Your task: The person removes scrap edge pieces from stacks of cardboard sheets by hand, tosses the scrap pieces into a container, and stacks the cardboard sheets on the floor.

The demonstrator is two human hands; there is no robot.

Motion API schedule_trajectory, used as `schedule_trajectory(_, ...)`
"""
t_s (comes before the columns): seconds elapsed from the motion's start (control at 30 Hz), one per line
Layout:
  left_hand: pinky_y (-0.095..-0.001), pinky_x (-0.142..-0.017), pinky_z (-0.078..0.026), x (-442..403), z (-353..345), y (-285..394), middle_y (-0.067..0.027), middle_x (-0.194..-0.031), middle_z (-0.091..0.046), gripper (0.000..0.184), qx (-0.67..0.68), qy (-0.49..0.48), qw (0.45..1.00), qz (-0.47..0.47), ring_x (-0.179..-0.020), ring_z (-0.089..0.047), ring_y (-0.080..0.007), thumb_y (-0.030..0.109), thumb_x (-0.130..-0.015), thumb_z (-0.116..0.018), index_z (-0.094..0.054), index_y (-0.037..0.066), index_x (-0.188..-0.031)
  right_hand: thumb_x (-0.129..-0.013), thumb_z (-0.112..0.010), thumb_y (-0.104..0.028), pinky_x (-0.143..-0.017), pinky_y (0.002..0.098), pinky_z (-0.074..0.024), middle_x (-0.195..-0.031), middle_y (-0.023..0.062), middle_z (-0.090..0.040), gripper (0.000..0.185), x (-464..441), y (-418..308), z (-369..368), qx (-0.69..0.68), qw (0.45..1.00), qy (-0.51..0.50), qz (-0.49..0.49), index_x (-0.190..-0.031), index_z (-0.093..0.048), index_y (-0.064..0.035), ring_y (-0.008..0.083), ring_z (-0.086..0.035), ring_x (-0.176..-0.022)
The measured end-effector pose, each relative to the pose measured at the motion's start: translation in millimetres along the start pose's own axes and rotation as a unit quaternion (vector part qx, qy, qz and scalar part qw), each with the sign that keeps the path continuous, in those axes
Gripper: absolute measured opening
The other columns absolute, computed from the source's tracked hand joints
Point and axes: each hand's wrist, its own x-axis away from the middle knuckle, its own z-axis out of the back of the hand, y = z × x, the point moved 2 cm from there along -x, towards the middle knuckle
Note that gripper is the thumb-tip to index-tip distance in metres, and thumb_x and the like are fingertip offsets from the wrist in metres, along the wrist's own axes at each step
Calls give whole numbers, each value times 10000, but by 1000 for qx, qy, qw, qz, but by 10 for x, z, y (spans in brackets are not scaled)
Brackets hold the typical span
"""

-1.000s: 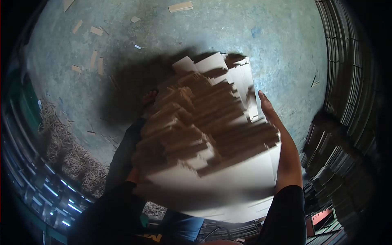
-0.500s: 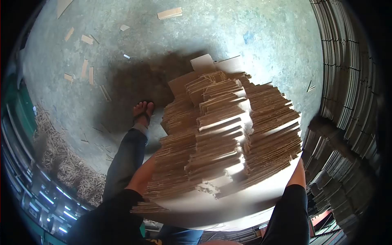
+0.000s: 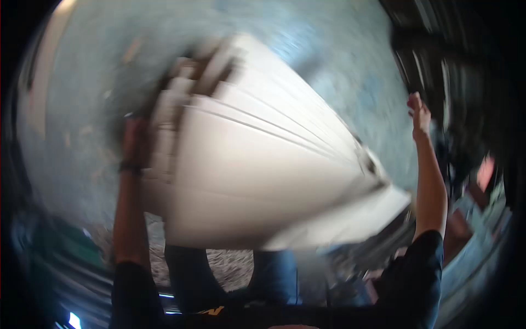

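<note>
A large stack of flat cardboard sheets (image 3: 263, 153) fills the middle of the view, tilted and fanned out, blurred by motion. Its pale broad face points up toward me, and ragged edges show on its left side. At that left side is my left hand (image 3: 136, 142), dark and smeared; whether its fingers grip the stack cannot be made out. Well apart from the stack, my right hand (image 3: 419, 116) is raised at the right with nothing in it, its fingers stretched forward and slightly bent.
Blurred concrete floor (image 3: 361, 82) lies beyond the stack, with small scraps on its left part. Dark bundled material (image 3: 438, 71) stands along the right. Shredded strips (image 3: 230, 267) show between my legs. Clutter (image 3: 466, 219) is at the lower right.
The stack has turned, showing its pale face instead of mostly brown edges. My right hand has come into view, off the stack to the right. My left hand now shows at its left side.
</note>
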Motion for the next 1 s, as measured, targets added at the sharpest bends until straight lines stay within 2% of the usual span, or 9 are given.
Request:
schedule_trajectory(0.3, -382, -1053, -337, 1489, -281, 963, -116, -1374, -442, 531, -72, 51, 996, -14, -1228, -450, -265, 414, -1009, -254, -386, 55, -1377, -873, -585, -494, -542, 240, -316, -673, -34, -503, 420, 3202, 2296, 2456, -76, 902, 361, -223, -743, -609, -96, 66, -417, -589)
schedule_trajectory(0.33, -413, -1053, -342, 1258, 365, 1013, -138, -1370, -449, 494, -80, -184, 974, -105, -1246, -435, -278, 341, -997, -309, -375, 27, -1373, -860, -595, -510, -526, 231, -310, -656, -34, -497, 432, 3656, 2561, 2487, -89, 877, 383, -277, -757, -620, -92, 62, -410, -568)
schedule_trajectory(0.37, -439, -1055, -342, 1804, -299, 783, -125, -1429, -380, 469, -403, 0, 880, -250, -1288, -379, -305, 293, -1003, -303, -335, 63, -1411, -845, -612, -518, -510, 231, -308, -655, -33, -499, 439, 4103, 2855, 2483, -107, 859, 387, -317, -769, -630, -85, 61, -406, -555)
schedule_trajectory(0.4, -499, -1066, -310, 2156, -607, 567, -138, -1445, -357, 500, -236, 169, 949, -125, -1306, -344, -339, 318, -988, -288, -332, 55, -1411, -842, -622, -510, -503, 226, -310, -655, -36, -503, 435, 4481, 3071, 2457, -100, 851, 379, -351, -777, -638, -80, 57, -416, -553)
schedule_trajectory(0.43, -560, -1062, -283, 2538, -1001, 245, -164, -1432, -368, 571, 38, 230, 972, -21, -1303, -338, -381, 400, -952, -303, -349, 49, -1400, -835, -630, -511, -518, 225, -328, -701, -28, -540, 443, 4778, 3425, 2393, -126, 826, 380, -397, -842, -656, -68, 60, -454, -589)
schedule_trajectory(0.5, -618, -1046, -269, 2654, -528, -206, -228, -1430, -334, 635, 72, 2, 996, -60, -1303, -320, -424, 440, -912, -418, -360, 13, -1378, -798, -578, -627, -625, 299, -394, -955, 5, -628, 629, 5217, 4073, 2273, -118, 804, 301, -499, -1108, -639, -83, 115, -553, -835)
schedule_trajectory(0.7, -588, -1073, -195, 3163, -2237, -1054, -204, -1447, -305, 753, 120, 42, 990, -54, -1332, -277, -386, 573, -868, -360, -334, 24, -1384, -839, -363, -728, -1055, 430, -230, -1426, 136, -402, 872, 4794, 4889, 1836, -288, 861, 130, -399, -1405, -380, -66, 268, -371, -1307)
schedule_trajectory(0.93, -581, -1103, -70, 3501, -2642, -1584, -153, -1550, -49, 962, -20, 253, 965, -58, -1419, -42, -377, 760, -792, -251, 20, 157, -1492, -844, -253, -760, -1132, 417, -91, -1522, 148, -199, 969, 3684, 5444, 948, -512, 820, 3, -258, -1464, -174, -21, 252, -125, -1419)
schedule_trajectory(1.0, -535, -1074, -219, 3805, -2861, -1990, -166, -1487, -228, 833, -306, 338, 875, -163, -1339, -275, -327, 637, -858, -361, -161, 112, -1474, -850, -254, -753, -1131, 415, -101, -1512, 143, -232, 936, 3605, 5340, 827, -581, 767, 23, -271, -1451, -234, -36, 251, -165, -1408)
